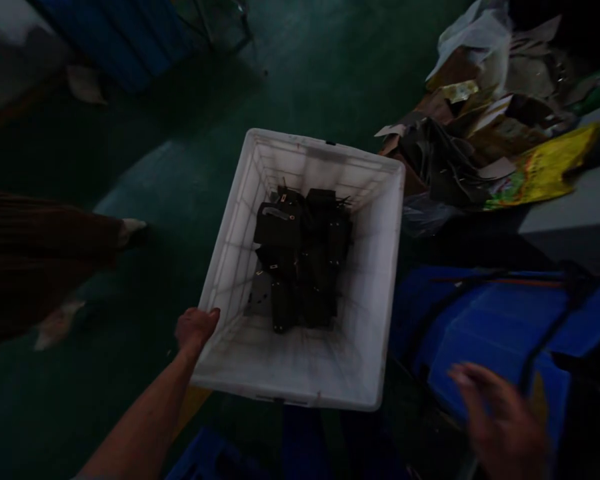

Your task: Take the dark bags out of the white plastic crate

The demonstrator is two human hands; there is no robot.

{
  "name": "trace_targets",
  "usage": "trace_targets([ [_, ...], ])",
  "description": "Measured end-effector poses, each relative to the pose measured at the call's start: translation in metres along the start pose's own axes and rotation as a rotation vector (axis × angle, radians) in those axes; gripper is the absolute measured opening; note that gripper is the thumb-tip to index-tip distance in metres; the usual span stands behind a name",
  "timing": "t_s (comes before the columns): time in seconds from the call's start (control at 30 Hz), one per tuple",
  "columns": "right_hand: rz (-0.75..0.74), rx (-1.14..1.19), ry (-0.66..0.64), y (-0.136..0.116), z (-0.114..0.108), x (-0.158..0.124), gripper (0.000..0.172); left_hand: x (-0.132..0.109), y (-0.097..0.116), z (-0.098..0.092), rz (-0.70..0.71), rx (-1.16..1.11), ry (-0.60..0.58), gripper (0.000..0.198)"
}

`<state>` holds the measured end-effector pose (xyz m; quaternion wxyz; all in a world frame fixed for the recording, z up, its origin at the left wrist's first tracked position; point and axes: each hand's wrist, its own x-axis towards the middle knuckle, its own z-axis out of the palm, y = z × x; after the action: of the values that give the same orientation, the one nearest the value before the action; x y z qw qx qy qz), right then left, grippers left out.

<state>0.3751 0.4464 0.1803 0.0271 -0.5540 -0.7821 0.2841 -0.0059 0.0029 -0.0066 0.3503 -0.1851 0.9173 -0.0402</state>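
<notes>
The white plastic crate point(380, 280) stood on the dark green floor point(130, 373), a deep rectangular bin with ribbed, grid-patterned walls, smudged grey along its inside. At the bottom of the crate lay a heap of black parts point(303, 260), jumbled together, their exact shape too dark to make out. The left hand point(195, 328) gripped the crate's near left rim, fingers curled over the edge. The right hand point(500, 417) hung apart from the crate on its right, blurred, with fingers spread and holding nothing, over a blue bin point(485, 327). Beyond the crate's far right corner lay a pile of cardboard and plastic scraps point(480, 127). Left of the crate stood another person in a dark brown garment point(35, 253).
</notes>
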Motion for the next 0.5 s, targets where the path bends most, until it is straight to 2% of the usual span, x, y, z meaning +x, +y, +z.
trace_targets([
  [0.03,-0.053,0.035,-0.168,-0.010,0.042,0.005,0.047,0.003,0.000,0.006,0.009,-0.005,0.012,0.069],
  [0.1,-0.178,0.091,-0.568,-0.024,0.147,0.016,0.044,0.009,-0.002,0.016,0.025,-0.007,0.024,0.065],
  [0.17,-0.151,-0.059,-0.867,-0.031,0.259,0.021,0.039,0.017,-0.006,0.022,0.032,-0.012,0.029,0.062],
  [0.2,-0.138,-0.195,-0.967,-0.033,0.311,0.021,0.044,0.021,-0.009,0.024,0.031,-0.015,0.039,0.060],
  [0.27,-0.158,-0.419,-1.007,-0.036,0.400,0.014,0.060,0.028,-0.013,0.027,0.030,-0.019,0.062,0.057],
  [0.33,-0.178,-0.557,-0.938,-0.039,0.470,0.000,0.078,0.034,-0.015,0.031,0.022,-0.020,0.075,0.055],
  [0.5,-0.083,-0.615,-0.639,-0.044,0.608,-0.056,0.122,0.047,-0.018,0.044,-0.003,-0.017,0.096,0.049],
])
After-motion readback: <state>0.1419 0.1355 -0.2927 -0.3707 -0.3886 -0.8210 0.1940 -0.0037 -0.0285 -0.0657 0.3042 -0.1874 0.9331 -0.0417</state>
